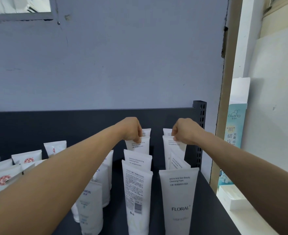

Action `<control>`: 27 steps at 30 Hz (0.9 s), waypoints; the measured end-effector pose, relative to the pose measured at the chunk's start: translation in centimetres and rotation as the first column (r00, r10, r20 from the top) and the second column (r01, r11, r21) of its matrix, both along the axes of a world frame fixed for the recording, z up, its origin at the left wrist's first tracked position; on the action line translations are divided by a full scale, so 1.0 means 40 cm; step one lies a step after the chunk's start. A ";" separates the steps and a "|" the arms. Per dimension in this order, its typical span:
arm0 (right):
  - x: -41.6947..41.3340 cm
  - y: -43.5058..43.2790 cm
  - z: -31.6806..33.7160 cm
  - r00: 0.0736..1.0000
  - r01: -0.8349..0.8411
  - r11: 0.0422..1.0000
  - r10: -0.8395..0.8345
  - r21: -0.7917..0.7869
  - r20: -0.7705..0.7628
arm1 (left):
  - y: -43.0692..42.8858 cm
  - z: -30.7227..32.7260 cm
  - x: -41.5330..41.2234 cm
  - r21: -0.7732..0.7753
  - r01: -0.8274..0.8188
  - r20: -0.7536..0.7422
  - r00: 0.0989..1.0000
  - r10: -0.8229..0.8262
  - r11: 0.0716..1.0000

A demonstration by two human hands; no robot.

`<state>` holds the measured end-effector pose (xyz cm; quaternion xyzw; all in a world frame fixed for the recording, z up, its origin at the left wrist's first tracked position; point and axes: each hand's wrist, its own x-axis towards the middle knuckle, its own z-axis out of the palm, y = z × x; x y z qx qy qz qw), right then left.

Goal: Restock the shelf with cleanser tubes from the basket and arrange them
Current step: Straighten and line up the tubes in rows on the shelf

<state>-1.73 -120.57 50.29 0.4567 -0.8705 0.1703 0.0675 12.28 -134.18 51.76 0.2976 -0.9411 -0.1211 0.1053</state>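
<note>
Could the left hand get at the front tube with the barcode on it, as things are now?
Probably yes. The left hand is pinching a tube near the back, but the barcode tube stands nearer in the same row, its top uncovered. The hand would have to let go and draw back.

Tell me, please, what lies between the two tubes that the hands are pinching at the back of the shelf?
Head view: only bare dark shelf between left-hand tube and right-hand tube.

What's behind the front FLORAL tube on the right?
Behind the FLORAL tube stand more white tubes in a row; the right hand pinches the top of one near the back. Their lower halves and caps are hidden by the tubes in front.
</note>
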 end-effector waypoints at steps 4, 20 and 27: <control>0.005 0.013 0.012 1.000 -0.021 0.997 0.021 -0.070 0.006 | 0.006 -0.012 0.003 0.034 -0.007 0.011 1.000 0.007 0.999; 0.060 0.052 0.012 0.976 -0.192 0.952 0.210 -0.239 0.052 | 0.042 -0.005 0.033 -0.049 -0.061 -0.101 0.993 0.056 0.997; 0.077 0.091 0.039 0.970 -0.166 0.983 0.177 -0.077 0.165 | 0.093 0.054 0.089 0.105 0.115 -0.110 0.989 -0.103 0.988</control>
